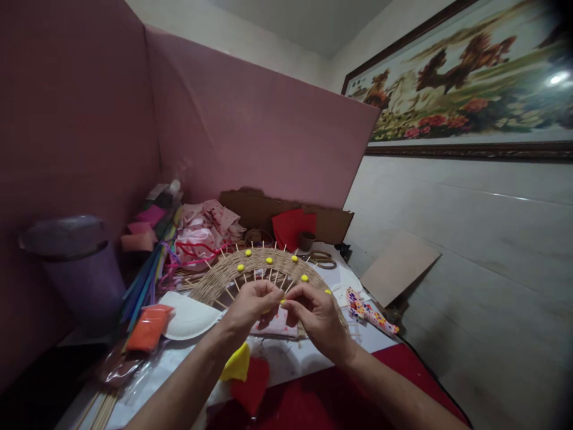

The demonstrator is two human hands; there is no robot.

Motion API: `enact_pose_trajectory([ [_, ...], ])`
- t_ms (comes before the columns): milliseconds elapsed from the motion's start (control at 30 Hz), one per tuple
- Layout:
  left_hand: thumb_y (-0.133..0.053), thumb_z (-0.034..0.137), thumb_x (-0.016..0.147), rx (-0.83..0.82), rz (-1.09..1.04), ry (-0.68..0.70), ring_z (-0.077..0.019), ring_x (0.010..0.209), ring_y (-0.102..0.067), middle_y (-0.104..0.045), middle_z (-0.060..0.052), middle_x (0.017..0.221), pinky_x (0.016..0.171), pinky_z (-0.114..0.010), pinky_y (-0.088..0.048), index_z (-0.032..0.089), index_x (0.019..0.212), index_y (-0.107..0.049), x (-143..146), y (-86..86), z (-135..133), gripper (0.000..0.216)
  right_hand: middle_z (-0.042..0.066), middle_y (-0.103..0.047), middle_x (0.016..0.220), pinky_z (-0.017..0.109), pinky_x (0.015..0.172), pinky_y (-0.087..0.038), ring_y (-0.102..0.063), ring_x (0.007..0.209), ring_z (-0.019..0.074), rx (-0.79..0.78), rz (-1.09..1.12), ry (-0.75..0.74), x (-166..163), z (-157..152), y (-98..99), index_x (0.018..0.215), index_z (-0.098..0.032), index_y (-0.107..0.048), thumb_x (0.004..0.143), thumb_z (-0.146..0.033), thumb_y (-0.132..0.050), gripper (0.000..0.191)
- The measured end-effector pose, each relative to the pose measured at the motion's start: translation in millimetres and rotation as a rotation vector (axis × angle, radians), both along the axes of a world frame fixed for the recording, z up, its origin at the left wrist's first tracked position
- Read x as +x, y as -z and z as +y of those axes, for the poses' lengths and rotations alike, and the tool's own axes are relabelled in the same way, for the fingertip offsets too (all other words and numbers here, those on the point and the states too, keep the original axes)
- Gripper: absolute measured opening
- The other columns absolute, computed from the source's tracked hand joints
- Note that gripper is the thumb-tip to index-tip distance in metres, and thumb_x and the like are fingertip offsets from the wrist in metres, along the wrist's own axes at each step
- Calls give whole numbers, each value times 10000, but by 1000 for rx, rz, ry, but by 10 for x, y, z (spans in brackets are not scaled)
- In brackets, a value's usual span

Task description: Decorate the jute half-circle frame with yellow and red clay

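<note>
Between the fingertips of both hands is a small yellow piece of modelling clay [283, 301]. My left hand [256, 303] pinches at it from one side and my right hand [317, 315] from the other, all fingers curled in. Just behind the hands lies an arched woven fan-like piece [219, 276] of tan cord over thin wooden sticks. Several flat yellow dots [269, 260] sit along its weave. The hands hide part of its right side. Nearer to me is a larger lump of yellow clay [237, 363], close to a red piece [251, 385].
Scissors [322, 258], a small dark cup [307, 240] and red sheets [289, 228] lie behind. At left are a white paper plate piece [188, 316], an orange clay packet [149, 327], pink cloth [206, 224] and a purple bin [83, 275]. Cardboard [398, 269] leans at right.
</note>
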State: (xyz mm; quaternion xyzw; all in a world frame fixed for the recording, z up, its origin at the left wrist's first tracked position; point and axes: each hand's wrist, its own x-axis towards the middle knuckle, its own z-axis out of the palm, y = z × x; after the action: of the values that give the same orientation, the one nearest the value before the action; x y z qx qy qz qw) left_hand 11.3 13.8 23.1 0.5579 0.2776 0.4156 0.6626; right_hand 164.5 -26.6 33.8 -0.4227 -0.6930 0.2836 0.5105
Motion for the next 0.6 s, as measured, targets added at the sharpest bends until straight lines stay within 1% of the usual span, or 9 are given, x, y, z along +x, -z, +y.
enact_pose_trajectory([
  [100, -625, 464, 737, -58, 10, 87, -43, 383, -341, -457, 38, 500, 355, -171, -219, 146, 641, -501, -16, -25, -35, 354, 4, -553, 697, 249, 569, -441, -551, 625, 129, 217, -103, 32, 10, -13, -20, 737, -181, -592, 790, -159, -618, 63],
  [167, -619, 451, 748, -90, 12, 155, -34, 392, -321, -452, 34, 514, 369, -171, -203, 141, 621, -491, -30, -42, -47, 358, 9, -522, 732, 251, 579, -420, -511, 663, 134, 314, -166, 62, 15, -16, -51, 719, -183, -597, 763, -133, -642, 80],
  [233, -643, 425, 735, -116, -10, 163, -24, 393, -291, -448, 37, 520, 378, -173, -167, 143, 607, -471, -40, -52, -41, 354, 5, -505, 732, 251, 575, -408, -483, 652, 132, 310, -207, 52, 18, -18, -82, 737, -183, -598, 746, -123, -659, 86],
  [300, -674, 410, 710, -135, -29, 136, -19, 387, -266, -447, 42, 514, 382, -178, -138, 147, 609, -462, -46, -51, -23, 353, 3, -514, 741, 257, 589, -410, -483, 660, 135, 280, -223, 22, 13, -23, -99, 793, -185, -601, 743, -120, -664, 104],
  [400, -710, 422, 669, -162, -27, 107, -23, 376, -268, -445, 48, 488, 381, -182, -122, 158, 630, -461, -47, -39, -5, 364, 9, -523, 764, 265, 607, -413, -490, 687, 144, 268, -227, -14, -12, -31, -97, 870, -198, -612, 787, -130, -618, 108],
  [533, -662, 519, 682, -187, -65, 115, -30, 406, -310, -452, 37, 521, 396, -175, -141, 141, 682, -523, -48, -38, -20, 402, 11, -509, 749, 258, 579, -408, -484, 678, 144, 288, -157, 8, -54, -40, -98, 786, -206, -609, 809, -149, -594, 63],
  [600, -668, 495, 689, -170, -73, 135, -25, 407, -299, -443, 39, 521, 398, -177, -137, 130, 683, -544, -52, -51, -25, 385, 7, -508, 732, 261, 584, -409, -480, 669, 143, 287, -138, 33, -57, -45, -112, 751, -207, -601, 796, -152, -614, 72],
])
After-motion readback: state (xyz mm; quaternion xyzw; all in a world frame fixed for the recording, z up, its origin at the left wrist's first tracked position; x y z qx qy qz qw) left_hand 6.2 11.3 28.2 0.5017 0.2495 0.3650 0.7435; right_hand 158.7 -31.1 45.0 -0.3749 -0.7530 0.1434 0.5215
